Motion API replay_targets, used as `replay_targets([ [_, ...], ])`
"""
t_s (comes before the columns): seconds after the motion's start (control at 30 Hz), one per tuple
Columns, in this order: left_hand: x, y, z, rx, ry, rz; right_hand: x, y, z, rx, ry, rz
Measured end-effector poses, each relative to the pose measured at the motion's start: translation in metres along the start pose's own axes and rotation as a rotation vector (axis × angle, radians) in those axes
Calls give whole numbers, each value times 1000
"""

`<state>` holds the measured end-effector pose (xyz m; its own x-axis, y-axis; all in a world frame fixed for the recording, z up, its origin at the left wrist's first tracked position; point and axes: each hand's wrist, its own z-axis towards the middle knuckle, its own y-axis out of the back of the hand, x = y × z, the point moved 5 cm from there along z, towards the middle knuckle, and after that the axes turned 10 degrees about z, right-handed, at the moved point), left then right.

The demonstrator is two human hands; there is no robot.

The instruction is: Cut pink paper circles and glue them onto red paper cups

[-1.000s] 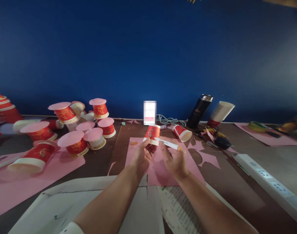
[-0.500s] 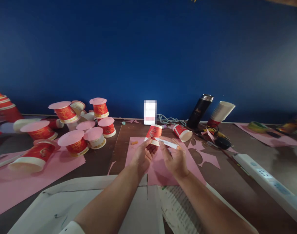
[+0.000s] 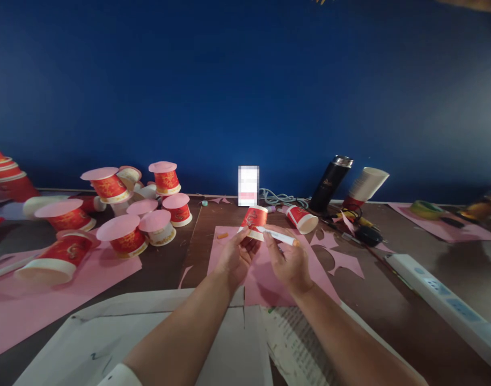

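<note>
Head view shows my left hand [image 3: 234, 258] pinching the paper cup [image 3: 253, 221] (light, crushable, best held at its stiffer rim) while my right hand [image 3: 288, 262] grips a marker [image 3: 278, 236].

both hands [image 3: 261, 257] raised, fingers curled, close together

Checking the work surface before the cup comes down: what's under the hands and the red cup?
A pink paper sheet lies on the table beneath the left hand, right hand and red cup. The hands hide part of the sheet.
</note>
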<state>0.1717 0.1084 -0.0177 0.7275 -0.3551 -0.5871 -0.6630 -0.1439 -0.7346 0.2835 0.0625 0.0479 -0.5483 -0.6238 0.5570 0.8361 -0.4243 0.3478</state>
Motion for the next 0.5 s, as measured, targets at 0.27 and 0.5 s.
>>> replay_targets([
  [0.27, -1, 0, -1, 6, 3, -35, -3, -1, -1, 6, -18, 32],
  [0.5, -2, 0, -1, -1, 20, -62, -4, -1, -1, -3, -37, 40],
])
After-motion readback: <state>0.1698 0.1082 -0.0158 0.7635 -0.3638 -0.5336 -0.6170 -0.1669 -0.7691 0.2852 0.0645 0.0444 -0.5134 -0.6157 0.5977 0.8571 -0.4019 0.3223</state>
